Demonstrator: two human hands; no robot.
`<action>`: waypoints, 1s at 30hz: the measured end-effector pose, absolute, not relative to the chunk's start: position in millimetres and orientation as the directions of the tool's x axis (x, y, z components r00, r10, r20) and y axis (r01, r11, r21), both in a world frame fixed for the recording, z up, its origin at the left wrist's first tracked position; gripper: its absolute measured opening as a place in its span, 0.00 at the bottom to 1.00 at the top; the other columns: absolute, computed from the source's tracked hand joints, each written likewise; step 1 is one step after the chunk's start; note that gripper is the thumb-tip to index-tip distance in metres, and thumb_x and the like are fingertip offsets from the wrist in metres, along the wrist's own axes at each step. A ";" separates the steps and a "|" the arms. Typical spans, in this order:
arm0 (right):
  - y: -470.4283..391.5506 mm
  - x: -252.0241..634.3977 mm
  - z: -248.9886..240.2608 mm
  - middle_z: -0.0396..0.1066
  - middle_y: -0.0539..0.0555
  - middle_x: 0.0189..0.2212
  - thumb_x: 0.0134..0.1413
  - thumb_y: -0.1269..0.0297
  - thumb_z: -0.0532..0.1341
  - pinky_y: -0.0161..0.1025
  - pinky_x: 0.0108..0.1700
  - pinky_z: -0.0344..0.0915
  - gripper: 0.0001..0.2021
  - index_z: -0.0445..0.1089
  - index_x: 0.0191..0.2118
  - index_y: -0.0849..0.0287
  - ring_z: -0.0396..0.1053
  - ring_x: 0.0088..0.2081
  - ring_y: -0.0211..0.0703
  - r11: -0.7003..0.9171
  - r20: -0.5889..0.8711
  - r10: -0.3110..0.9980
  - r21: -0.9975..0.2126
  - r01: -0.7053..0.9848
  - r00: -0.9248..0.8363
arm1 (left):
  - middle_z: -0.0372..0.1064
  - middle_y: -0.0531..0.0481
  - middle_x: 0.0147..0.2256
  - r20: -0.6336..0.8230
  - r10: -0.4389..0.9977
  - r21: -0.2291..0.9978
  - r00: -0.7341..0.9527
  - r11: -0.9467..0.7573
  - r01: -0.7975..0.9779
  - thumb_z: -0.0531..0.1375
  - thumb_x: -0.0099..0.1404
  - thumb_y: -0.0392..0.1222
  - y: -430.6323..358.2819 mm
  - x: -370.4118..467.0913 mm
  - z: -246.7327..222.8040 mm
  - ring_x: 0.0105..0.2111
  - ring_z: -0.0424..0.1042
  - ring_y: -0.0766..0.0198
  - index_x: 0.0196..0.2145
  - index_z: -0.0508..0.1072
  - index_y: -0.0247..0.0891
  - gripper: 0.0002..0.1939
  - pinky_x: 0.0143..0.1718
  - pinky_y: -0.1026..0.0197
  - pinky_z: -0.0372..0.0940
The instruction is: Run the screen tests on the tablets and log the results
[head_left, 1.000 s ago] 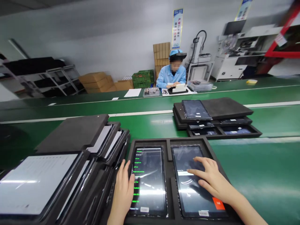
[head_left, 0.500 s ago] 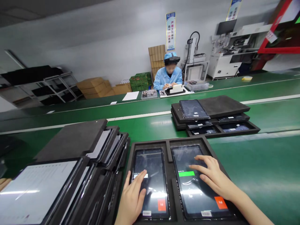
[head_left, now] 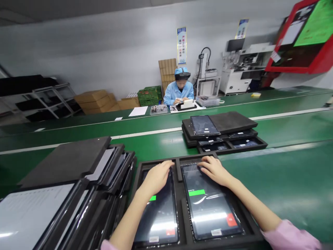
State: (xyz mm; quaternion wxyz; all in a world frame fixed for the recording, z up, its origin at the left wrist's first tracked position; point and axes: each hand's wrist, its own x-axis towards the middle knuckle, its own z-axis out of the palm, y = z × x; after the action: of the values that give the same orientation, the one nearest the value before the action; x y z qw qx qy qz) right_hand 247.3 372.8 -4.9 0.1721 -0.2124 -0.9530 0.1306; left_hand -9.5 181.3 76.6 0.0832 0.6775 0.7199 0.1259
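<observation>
Two tablets lie side by side in the black foam tray (head_left: 184, 205) in front of me. The left tablet (head_left: 162, 217) has a lit screen with a green bar, partly behind my wrist, and a red box low down. My left hand (head_left: 158, 176) reaches over its top end, fingers stretched and holding nothing. On the right tablet (head_left: 208, 205) a green bar and a red box show too. My right hand (head_left: 215, 170) is at that tablet's top edge, fingers apart and empty. Whether the fingertips touch the glass or the tray rim, I cannot tell.
At the left stands a stack of foam trays (head_left: 70, 156) with tablets, a white-screened tablet (head_left: 36, 215) on the nearer pile. Another tray stack (head_left: 234, 121) sits behind, with a tablet (head_left: 204, 125) on top. Across the green bench (head_left: 286, 173) a person (head_left: 179, 91) works.
Both hands have moved up from the middle of the screens to the tablets' top ends. The left tablet's white bar is now green. The view has shifted a little.
</observation>
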 end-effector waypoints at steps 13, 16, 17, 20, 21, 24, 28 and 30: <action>371.4 249.6 -5.6 0.66 0.58 0.51 0.74 0.57 0.48 0.55 0.57 0.60 0.23 0.79 0.37 0.52 0.61 0.55 0.55 0.895 0.356 0.409 -0.337 0.293 -0.840 | 0.73 0.48 0.56 -0.071 0.996 0.325 0.049 -0.023 0.945 0.45 0.60 0.24 189.8 -13.2 64.6 0.55 0.73 0.55 0.67 0.60 0.47 0.39 0.56 0.49 0.69; 372.1 247.8 -6.0 0.65 0.60 0.51 0.74 0.58 0.44 0.58 0.57 0.61 0.23 0.78 0.47 0.51 0.61 0.55 0.56 0.879 0.360 0.444 -0.353 0.321 -0.820 | 0.59 0.47 0.66 -0.028 1.000 0.271 0.015 -0.007 0.963 0.42 0.58 0.21 192.8 -20.3 62.8 0.64 0.63 0.56 0.64 0.64 0.42 0.39 0.65 0.44 0.58; 372.0 246.7 -7.2 0.64 0.61 0.52 0.74 0.57 0.45 0.59 0.57 0.60 0.22 0.76 0.52 0.50 0.60 0.56 0.58 0.869 0.356 0.466 -0.355 0.344 -0.810 | 0.52 0.46 0.69 -0.033 0.999 0.256 -0.005 0.013 0.967 0.41 0.58 0.20 193.7 -21.7 61.5 0.65 0.60 0.56 0.65 0.62 0.41 0.40 0.68 0.43 0.54; 371.6 245.1 -11.9 0.64 0.61 0.54 0.73 0.53 0.47 0.62 0.58 0.58 0.22 0.78 0.51 0.48 0.59 0.57 0.60 0.835 0.362 0.510 -0.428 0.347 -0.781 | 0.43 0.48 0.71 -0.118 0.993 0.264 -0.029 0.060 0.963 0.42 0.56 0.18 192.8 -20.1 62.0 0.66 0.58 0.59 0.68 0.57 0.40 0.43 0.69 0.49 0.51; 372.1 245.7 -13.5 0.65 0.60 0.53 0.73 0.51 0.46 0.62 0.58 0.57 0.23 0.80 0.46 0.48 0.60 0.56 0.60 0.822 0.374 0.512 -0.474 0.314 -0.774 | 0.47 0.48 0.70 -0.146 0.989 0.280 -0.028 0.068 0.958 0.42 0.57 0.19 191.3 -17.7 64.5 0.66 0.59 0.59 0.68 0.56 0.41 0.43 0.68 0.51 0.53; 377.0 249.9 -17.5 0.68 0.58 0.49 0.73 0.47 0.41 0.56 0.57 0.60 0.32 0.81 0.35 0.50 0.63 0.53 0.56 0.776 0.423 0.538 -0.586 0.232 -0.729 | 0.67 0.51 0.61 -0.210 0.978 0.360 -0.016 0.092 0.929 0.46 0.59 0.22 186.0 -10.7 76.8 0.58 0.71 0.60 0.64 0.64 0.45 0.38 0.62 0.56 0.62; 386.9 252.5 -22.7 0.68 0.60 0.43 0.74 0.51 0.37 0.49 0.51 0.66 0.35 0.81 0.38 0.54 0.67 0.46 0.53 0.719 0.457 0.644 -0.636 0.280 -0.613 | 0.77 0.51 0.49 -0.168 0.982 0.286 -0.081 0.127 0.950 0.48 0.60 0.23 185.9 -14.4 88.1 0.45 0.77 0.58 0.52 0.75 0.43 0.29 0.52 0.57 0.68; 388.9 250.6 -25.0 0.68 0.59 0.40 0.74 0.51 0.39 0.48 0.48 0.66 0.34 0.82 0.35 0.54 0.68 0.44 0.52 0.703 0.460 0.671 -0.643 0.304 -0.581 | 0.76 0.49 0.49 -0.123 0.982 0.169 -0.146 0.166 0.972 0.48 0.61 0.24 189.0 -21.7 87.6 0.46 0.76 0.55 0.48 0.78 0.41 0.27 0.51 0.55 0.68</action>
State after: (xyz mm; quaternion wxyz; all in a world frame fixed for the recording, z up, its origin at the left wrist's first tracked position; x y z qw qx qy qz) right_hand 250.6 388.9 -25.0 0.3568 -0.2863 -0.8511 0.2576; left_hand -21.7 189.0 87.6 0.1023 0.6454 0.7566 0.0246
